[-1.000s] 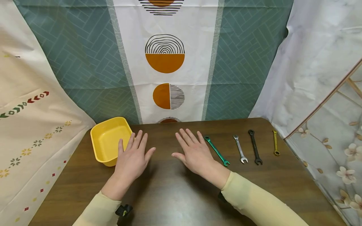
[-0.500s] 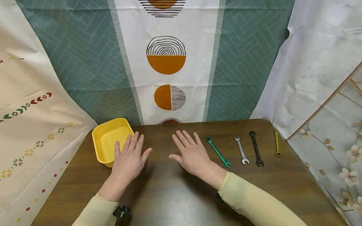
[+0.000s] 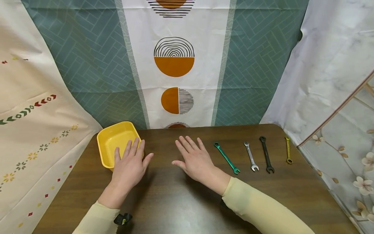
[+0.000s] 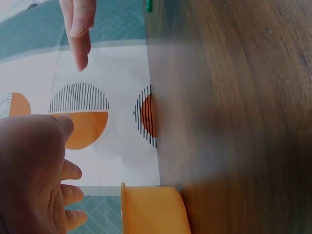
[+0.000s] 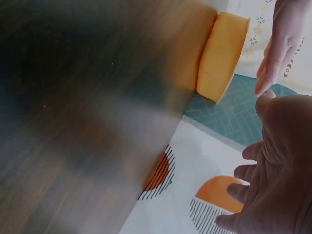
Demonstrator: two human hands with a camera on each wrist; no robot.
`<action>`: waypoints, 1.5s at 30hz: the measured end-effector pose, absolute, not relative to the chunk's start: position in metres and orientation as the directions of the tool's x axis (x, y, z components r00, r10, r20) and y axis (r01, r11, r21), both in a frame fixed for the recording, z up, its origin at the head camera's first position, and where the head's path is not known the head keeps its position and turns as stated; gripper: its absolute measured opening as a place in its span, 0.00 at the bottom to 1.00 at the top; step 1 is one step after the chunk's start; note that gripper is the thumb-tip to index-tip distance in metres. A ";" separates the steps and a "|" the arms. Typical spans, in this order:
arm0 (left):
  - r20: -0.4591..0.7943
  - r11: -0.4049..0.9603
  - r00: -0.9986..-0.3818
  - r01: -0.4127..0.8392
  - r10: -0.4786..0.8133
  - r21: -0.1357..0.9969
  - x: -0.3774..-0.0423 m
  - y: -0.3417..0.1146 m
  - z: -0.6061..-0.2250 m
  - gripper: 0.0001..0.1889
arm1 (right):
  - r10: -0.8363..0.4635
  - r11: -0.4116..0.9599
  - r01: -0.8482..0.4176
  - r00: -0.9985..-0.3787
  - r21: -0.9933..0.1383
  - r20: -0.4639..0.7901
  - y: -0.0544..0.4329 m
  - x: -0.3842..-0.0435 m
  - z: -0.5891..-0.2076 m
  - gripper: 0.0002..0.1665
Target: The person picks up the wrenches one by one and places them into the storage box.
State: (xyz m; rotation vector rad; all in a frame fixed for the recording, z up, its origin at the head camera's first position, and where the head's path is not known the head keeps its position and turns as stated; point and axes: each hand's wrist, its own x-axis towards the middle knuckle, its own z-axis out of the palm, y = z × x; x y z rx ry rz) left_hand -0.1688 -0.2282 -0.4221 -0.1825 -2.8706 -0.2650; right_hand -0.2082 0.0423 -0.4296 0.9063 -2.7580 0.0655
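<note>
My left hand point(image 3: 130, 165) hovers above the table, fingers spread and straight, holding nothing. In the head view it overlaps the near right corner of a yellow plastic tub point(image 3: 112, 143); the left wrist view shows a gap between that hand and the tub point(image 4: 153, 212). My right hand point(image 3: 197, 161) is also raised with spread fingers and nothing in it. To its right lie a green wrench point(image 3: 227, 158), a silver wrench point(image 3: 251, 156), a black wrench point(image 3: 266, 154) and a small yellow-gold wrench point(image 3: 288, 150), spaced apart in a row. None of them is touched.
A dark brown wooden table point(image 3: 175, 208) carries everything. Behind it hangs a green and white curtain point(image 3: 187, 65) with orange half circles. A cream patterned cloth point(image 3: 43, 130) borders the left side, and a pale floral cloth point(image 3: 330, 113) borders the right.
Both hands have drifted slightly to the left, still spread. The left hand now covers more of the tub's corner. The whole scene has shifted a little to the right in view; tub and wrenches lie unchanged.
</note>
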 end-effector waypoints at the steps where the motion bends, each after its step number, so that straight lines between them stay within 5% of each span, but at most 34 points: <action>1: 0.260 0.976 -0.961 0.144 0.098 0.165 -0.169 -0.229 -0.422 0.39 | -0.580 0.806 -0.591 -0.780 0.030 0.233 0.041 -0.209 -0.430 0.49; 45: 0.224 0.985 -0.975 0.032 -0.007 0.172 -0.160 -0.278 -0.425 0.40 | -0.632 0.773 -0.634 -0.763 0.035 0.135 -0.008 -0.214 -0.433 0.51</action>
